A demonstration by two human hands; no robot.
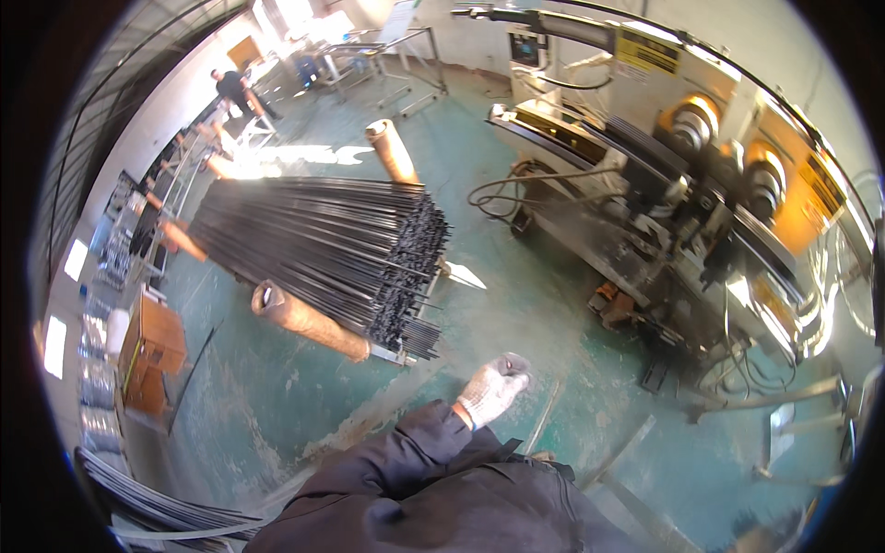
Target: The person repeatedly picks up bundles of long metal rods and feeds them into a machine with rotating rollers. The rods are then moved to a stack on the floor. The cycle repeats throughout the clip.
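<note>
My left hand (493,387) wears a white knit glove and hangs at the end of a dark sleeve over the green floor. Its fingers are curled in, and I see nothing in them. It is just right of a big bundle of thin black metal rods (323,244) lying on a low rack, about a hand's width from the rod ends. Rusty orange tube posts (309,321) stand at the rack's sides. My right hand is out of the picture.
A large metal machine with orange wheels (701,184) fills the right side, and black cables (502,194) loop on the floor beside it. Flat metal strips (622,452) lie on the floor. A brown box (152,346) stands at left. A person (235,88) works far back.
</note>
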